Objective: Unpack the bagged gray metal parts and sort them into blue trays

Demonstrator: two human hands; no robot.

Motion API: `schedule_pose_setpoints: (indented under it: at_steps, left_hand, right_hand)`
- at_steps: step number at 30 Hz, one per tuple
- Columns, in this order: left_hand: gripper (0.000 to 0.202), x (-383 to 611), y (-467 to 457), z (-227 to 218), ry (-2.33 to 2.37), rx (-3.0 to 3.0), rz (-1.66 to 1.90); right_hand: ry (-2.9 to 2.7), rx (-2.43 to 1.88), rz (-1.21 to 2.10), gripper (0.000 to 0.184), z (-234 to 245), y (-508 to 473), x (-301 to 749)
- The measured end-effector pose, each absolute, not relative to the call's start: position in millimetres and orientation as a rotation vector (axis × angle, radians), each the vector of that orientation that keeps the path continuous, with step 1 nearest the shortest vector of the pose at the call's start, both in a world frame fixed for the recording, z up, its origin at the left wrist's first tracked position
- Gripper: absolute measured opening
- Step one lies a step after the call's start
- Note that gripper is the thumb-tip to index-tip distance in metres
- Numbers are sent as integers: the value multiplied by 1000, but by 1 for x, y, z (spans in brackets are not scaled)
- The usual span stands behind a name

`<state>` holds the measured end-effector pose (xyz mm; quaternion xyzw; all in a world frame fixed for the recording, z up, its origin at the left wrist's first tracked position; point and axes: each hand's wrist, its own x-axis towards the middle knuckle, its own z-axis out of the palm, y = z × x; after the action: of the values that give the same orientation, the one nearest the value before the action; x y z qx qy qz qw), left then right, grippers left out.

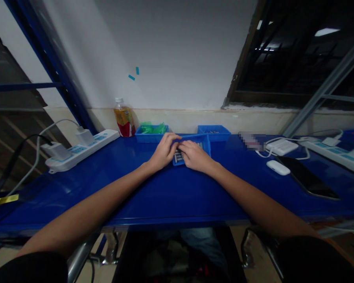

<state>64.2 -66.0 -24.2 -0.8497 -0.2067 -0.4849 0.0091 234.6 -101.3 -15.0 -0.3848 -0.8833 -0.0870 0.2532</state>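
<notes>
Both hands meet over a small blue plastic tray (pixel 205 146) in the middle of the blue tabletop. Inside it lie small grey metal-looking parts (pixel 179 158), too small to name and partly covered by the hands. My left hand (pixel 164 151) comes in at the tray's left side, its fingers bent and its thumb and fingertips brought together. Over the tray's middle, my right hand (pixel 196 156) has its fingers curled down, close to the left fingertips. Whatever sits between the fingertips is hidden.
Behind are a blue bin (pixel 152 137) with green plastic and another blue bin (pixel 214 135) with small parts. A drink bottle (pixel 124 120) and a power strip (pixel 82 151) stand left; a white case (pixel 278 167), phone (pixel 308 177) and cables lie right.
</notes>
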Motion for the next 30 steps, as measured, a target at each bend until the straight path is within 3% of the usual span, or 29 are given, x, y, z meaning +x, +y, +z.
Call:
schedule_pose_setpoints:
  at_steps: [4, 12, 17, 22, 30]
  left_hand:
    - [20, 64, -67, -23, -631, -2649, -1516]
    - [20, 63, -67, -23, -678, -2648, -1507]
    - [20, 64, -65, -23, -660, -2646, -1499]
    - [20, 66, -63, -27, -736, -2620, -1580]
    - [20, 69, -64, -28, -798, -2603, -1630]
  right_hand:
    - [-2416, -1082, -294, 22, -16, -101, 231]
    - [-2495, -943, -239, 34, -17, -95, 235]
    - [-2439, -955, -156, 27, -14, -102, 234]
    - [-2444, -1187, -279, 24, -15, -101, 219]
    - [-2474, -1177, -300, 25, -11, -99, 218]
